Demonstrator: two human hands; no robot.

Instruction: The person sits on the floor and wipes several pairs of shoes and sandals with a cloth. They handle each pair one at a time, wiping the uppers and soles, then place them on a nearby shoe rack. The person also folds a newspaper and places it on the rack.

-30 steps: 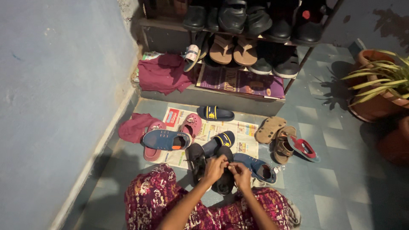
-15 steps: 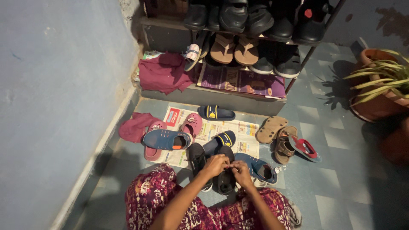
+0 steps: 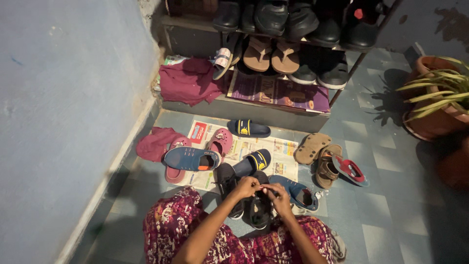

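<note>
both hands have shifted only slightly since half a second ago, staying together over the black shoe [image 3: 257, 209]. left hand [image 3: 245, 186] is curled, fingertips pinching at the shoe's top, apparently its lace; right hand [image 3: 278, 195] is curled the same way just beside it, touching the shoe. black shoe sits at the near edge of the newspaper [image 3: 281, 156], against the patterned lap. second black shoe [image 3: 227, 183] touches its left side; blue shoe [image 3: 298, 193] lies just right. blue slide [image 3: 254, 161] lies behind them.
</note>
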